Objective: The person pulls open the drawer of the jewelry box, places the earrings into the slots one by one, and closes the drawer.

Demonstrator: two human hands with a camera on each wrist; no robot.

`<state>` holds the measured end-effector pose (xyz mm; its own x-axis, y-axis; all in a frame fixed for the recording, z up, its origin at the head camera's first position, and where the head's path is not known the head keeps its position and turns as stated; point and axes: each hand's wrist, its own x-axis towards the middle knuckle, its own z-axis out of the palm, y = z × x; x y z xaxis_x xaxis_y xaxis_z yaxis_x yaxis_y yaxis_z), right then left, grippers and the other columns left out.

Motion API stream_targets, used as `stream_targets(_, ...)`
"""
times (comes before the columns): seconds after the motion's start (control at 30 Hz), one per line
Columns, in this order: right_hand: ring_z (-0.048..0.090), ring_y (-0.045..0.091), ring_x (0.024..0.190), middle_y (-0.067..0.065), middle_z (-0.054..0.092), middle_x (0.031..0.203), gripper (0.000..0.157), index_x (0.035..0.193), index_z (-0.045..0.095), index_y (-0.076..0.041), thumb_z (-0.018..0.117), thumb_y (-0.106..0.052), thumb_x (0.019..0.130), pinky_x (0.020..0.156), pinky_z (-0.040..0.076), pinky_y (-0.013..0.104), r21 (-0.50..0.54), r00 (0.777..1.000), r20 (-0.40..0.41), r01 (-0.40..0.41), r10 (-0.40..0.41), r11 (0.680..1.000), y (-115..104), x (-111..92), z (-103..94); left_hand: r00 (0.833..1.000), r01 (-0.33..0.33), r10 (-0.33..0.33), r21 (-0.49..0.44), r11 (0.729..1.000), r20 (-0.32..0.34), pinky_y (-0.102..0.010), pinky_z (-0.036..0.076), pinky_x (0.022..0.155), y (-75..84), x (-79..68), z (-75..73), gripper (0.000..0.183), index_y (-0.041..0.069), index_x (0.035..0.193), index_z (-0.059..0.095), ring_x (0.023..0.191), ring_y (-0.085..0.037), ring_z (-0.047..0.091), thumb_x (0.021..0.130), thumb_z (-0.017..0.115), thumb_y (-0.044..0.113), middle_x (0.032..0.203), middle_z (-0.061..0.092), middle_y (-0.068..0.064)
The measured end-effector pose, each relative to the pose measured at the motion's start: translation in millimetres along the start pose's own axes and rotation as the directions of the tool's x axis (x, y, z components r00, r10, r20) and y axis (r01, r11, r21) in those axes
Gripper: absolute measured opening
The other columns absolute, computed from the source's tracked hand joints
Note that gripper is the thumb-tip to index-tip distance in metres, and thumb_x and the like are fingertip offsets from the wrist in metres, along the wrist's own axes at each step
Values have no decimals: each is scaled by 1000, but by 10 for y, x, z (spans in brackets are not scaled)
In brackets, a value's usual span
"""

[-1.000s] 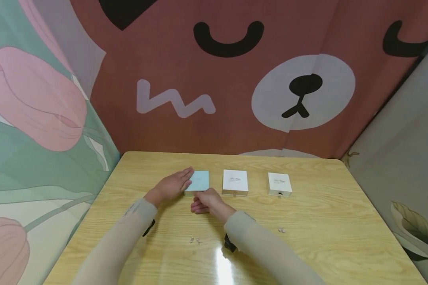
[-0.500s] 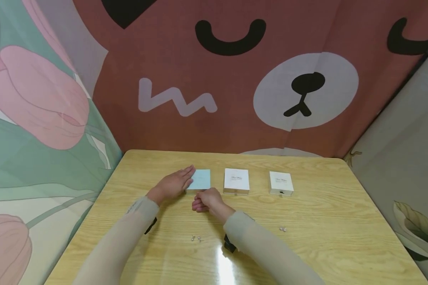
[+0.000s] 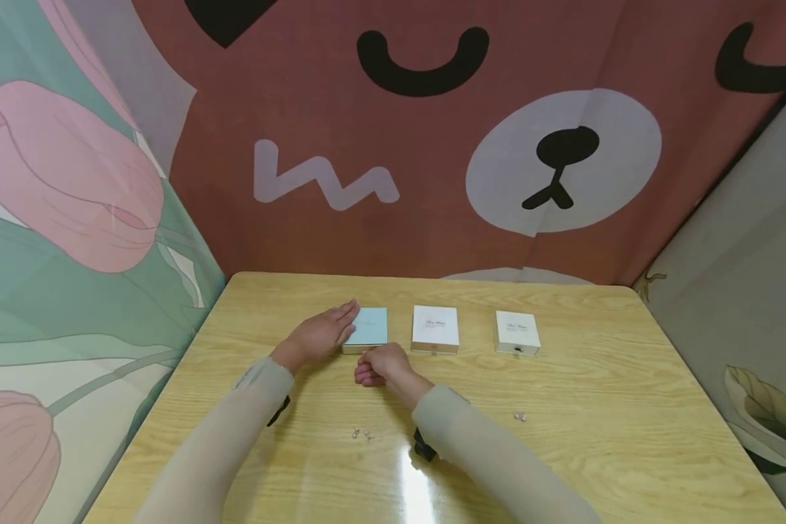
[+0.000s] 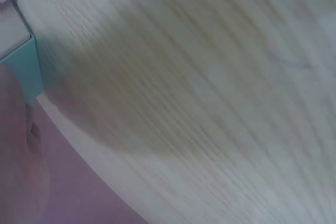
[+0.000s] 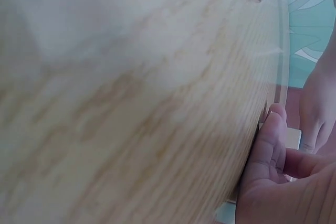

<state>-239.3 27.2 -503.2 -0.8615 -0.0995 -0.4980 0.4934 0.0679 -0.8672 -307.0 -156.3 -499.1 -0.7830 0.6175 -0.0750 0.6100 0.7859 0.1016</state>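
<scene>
A small light-blue box (image 3: 371,326) with a cream front stands toward the far left of the table. My left hand (image 3: 317,336) rests along its left side, fingers straight and together, reaching over the top's edge. At its front my right hand (image 3: 386,364) has thumb and forefinger brought together against the cream drawer front, the other fingers curled; the gripped spot itself is hidden. In the left wrist view one blue corner of the box (image 4: 32,72) shows beside the left hand (image 4: 18,156). The right wrist view shows the right hand (image 5: 268,166) close above the tabletop.
Two white lettered boxes, a larger one (image 3: 435,325) and a smaller one (image 3: 517,331), stand in a row to the right. Nearer lie small shiny earring-like pieces (image 3: 356,433) and another small cluster (image 3: 520,416). Patterned curtains surround the wooden table (image 3: 596,407).
Both hands keep their places at the blue box. Only the head view has shifted slightly.
</scene>
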Motion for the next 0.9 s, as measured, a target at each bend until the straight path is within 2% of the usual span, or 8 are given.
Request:
stream_targets(0.23,72,14,58,17,75,80,22,95,72,10,57,-5,101,55,60,23,-30,1000,8,8,-8,1000,14,-34,-17,1000,7,-7,18,1000,11,-43,23,126,18,7,-19,59,9,162,19,155,-25,20,113,26,39,169,16,-8)
stream_targets(0.9,72,15,60,17,75,81,20,97,73,8,59,-5,99,58,61,23,-59,1000,22,18,-17,998,44,-151,-26,999,15,-15,-14,1000,33,-43,21,126,1,28,-18,60,11,163,15,155,-25,18,113,24,41,170,12,-6)
